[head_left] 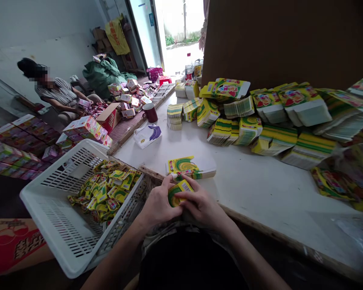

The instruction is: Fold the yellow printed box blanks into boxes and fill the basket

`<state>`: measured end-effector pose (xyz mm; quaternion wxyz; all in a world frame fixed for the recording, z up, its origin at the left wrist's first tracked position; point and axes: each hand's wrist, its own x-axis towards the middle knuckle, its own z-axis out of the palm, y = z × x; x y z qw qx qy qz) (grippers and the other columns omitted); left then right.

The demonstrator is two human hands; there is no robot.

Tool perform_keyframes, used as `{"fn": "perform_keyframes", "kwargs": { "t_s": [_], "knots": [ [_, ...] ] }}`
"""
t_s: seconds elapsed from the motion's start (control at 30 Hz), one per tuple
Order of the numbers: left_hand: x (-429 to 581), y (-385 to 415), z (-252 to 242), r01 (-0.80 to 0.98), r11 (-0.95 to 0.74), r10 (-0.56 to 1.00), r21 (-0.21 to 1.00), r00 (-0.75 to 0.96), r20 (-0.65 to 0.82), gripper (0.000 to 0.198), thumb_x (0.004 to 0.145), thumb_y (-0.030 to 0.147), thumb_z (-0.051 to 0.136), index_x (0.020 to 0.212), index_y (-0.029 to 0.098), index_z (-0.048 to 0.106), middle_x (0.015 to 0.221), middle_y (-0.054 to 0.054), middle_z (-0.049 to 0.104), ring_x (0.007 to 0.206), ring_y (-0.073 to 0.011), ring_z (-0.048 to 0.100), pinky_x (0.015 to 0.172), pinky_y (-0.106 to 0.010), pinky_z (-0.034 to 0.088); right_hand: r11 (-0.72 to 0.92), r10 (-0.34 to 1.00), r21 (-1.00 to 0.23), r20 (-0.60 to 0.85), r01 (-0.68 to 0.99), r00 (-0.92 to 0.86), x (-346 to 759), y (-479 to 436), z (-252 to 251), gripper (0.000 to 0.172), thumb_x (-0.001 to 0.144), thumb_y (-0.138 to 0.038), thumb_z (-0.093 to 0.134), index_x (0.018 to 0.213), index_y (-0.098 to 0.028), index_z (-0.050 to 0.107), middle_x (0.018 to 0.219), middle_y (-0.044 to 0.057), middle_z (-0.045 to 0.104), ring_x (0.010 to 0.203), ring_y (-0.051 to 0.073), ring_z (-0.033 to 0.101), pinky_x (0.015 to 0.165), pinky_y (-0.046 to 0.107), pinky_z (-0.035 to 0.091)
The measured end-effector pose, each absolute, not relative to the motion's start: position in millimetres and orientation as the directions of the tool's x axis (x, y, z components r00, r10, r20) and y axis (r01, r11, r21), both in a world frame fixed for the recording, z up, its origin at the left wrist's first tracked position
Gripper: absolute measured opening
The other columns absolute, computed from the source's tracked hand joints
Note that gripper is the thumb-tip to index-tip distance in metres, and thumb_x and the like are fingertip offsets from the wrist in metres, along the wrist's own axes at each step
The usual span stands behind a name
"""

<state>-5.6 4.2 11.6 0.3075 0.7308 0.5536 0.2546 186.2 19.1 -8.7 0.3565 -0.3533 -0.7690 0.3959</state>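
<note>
Between both hands, at the near edge of the white table (245, 177), is a small yellow-and-green printed carton (184, 187) with a barcode facing up. My left hand (161, 203) grips its left side, thumb toward me. My right hand (201, 201) closes on it from the right, fingers over its lower part. A stack of flat yellow cartons (204, 167) lies on the table just beyond my fingers. To my left stands a white plastic basket (60, 197) holding many yellow packets (109, 187).
Bundles of flat cartons (278, 139) line the table's back, against a brown board (284, 40). A dark red mug (150, 112) and white-purple packet (148, 135) stand at the left edge. A co-worker (59, 94) sits beyond, among piled boxes (87, 129). A printed cardboard box (15, 245) lies lower left.
</note>
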Motion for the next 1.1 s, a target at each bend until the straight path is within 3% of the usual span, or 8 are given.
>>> {"fn": "perform_keyframes", "kwargs": {
  "t_s": [0.07, 0.23, 0.43, 0.57, 0.77, 0.87, 0.97, 1.1],
  "knots": [
    [-7, 4, 9, 0.656, -0.196, 0.964, 0.729, 0.267, 0.018, 0.076, 0.067, 0.028, 0.075, 0.133, 0.021, 0.037, 0.101, -0.007, 0.072, 0.089, -0.0279, 0.07, 0.076, -0.035, 0.053, 0.405, 0.82, -0.886, 0.243, 0.225, -0.517, 182, 14, -18, 0.03, 0.089, -0.023, 0.06, 0.117, -0.025, 0.07, 0.153, 0.012, 0.038, 0.141, 0.031, 0.036, 0.111, 0.05, 0.037],
    [-4, 5, 7, 0.71, -0.196, 0.962, 0.677, 0.274, -0.009, 0.076, 0.073, 0.03, 0.069, 0.137, 0.018, 0.032, 0.115, -0.015, 0.067, 0.103, -0.0325, 0.067, 0.087, -0.045, 0.052, 0.362, 0.875, -0.92, 0.28, 0.151, -0.396, 179, 14, -22, 0.033, 0.095, -0.023, 0.048, 0.123, -0.026, 0.065, 0.147, 0.011, 0.046, 0.135, 0.028, 0.045, 0.112, 0.05, 0.035],
    [1, 2, 6, 0.816, -0.285, 0.957, 0.503, 0.274, 0.097, 0.069, 0.07, 0.034, 0.073, 0.129, 0.012, 0.044, 0.127, -0.021, 0.056, 0.119, -0.0379, 0.054, 0.1, -0.054, 0.044, 0.397, 0.89, -0.911, 0.352, 0.113, -0.289, 175, 14, -16, 0.052, 0.086, -0.032, 0.066, 0.136, -0.026, 0.052, 0.138, 0.013, 0.052, 0.131, 0.029, 0.046, 0.111, 0.048, 0.037],
    [3, -2, 9, 0.82, -0.296, 0.955, 0.489, 0.266, 0.133, 0.047, 0.077, 0.027, 0.065, 0.12, 0.012, 0.053, 0.112, -0.017, 0.063, 0.105, -0.0331, 0.06, 0.093, -0.049, 0.049, 0.414, 0.88, -0.889, 0.334, 0.198, -0.337, 177, 11, -12, 0.035, 0.089, -0.03, 0.062, 0.123, -0.022, 0.059, 0.131, 0.014, 0.051, 0.128, 0.027, 0.048, 0.109, 0.045, 0.04],
    [7, -4, 12, 0.8, -0.342, 0.94, 0.492, 0.297, 0.17, 0.045, 0.074, 0.021, 0.064, 0.117, 0.012, 0.054, 0.107, -0.014, 0.064, 0.098, -0.0301, 0.062, 0.088, -0.045, 0.052, 0.417, 0.879, -0.882, 0.331, 0.218, -0.342, 179, 7, -10, 0.011, 0.088, -0.03, 0.062, 0.094, -0.021, 0.063, 0.117, 0.012, 0.053, 0.12, 0.026, 0.052, 0.101, 0.042, 0.045],
    [8, -1, 12, 0.818, -0.34, 0.939, 0.464, 0.274, 0.206, 0.046, 0.075, 0.022, 0.064, 0.119, 0.011, 0.053, 0.111, -0.015, 0.063, 0.102, -0.0311, 0.06, 0.091, -0.047, 0.051, 0.364, 0.915, -0.92, 0.323, 0.148, -0.243, 174, 5, -13, 0.031, 0.089, -0.035, 0.059, 0.117, -0.021, 0.057, 0.131, 0.013, 0.052, 0.129, 0.028, 0.047, 0.108, 0.045, 0.038],
    [8, 0, 11, 0.835, -0.334, 0.939, 0.437, 0.255, 0.23, 0.049, 0.075, 0.025, 0.067, 0.12, 0.011, 0.051, 0.115, -0.016, 0.062, 0.106, -0.0318, 0.058, 0.093, -0.048, 0.049, 0.205, 0.949, -0.978, 0.189, 0.038, -0.253, 170, 5, -17, 0.063, 0.094, -0.046, 0.049, 0.148, -0.02, 0.03, 0.149, 0.015, 0.043, 0.138, 0.027, 0.04, 0.113, 0.046, 0.033],
    [10, -3, 6, 0.878, -0.344, 0.932, 0.333, 0.276, 0.235, 0.052, 0.073, 0.018, 0.067, 0.122, 0.013, 0.05, 0.115, -0.015, 0.062, 0.103, -0.0315, 0.059, 0.091, -0.048, 0.05, 0.083, 0.981, -0.981, 0.05, 0.176, -0.186, 164, 7, -22, 0.06, 0.098, -0.045, 0.034, 0.148, -0.011, 0.035, 0.149, 0.017, 0.044, 0.138, 0.029, 0.042, 0.112, 0.047, 0.035]
  ]
}}
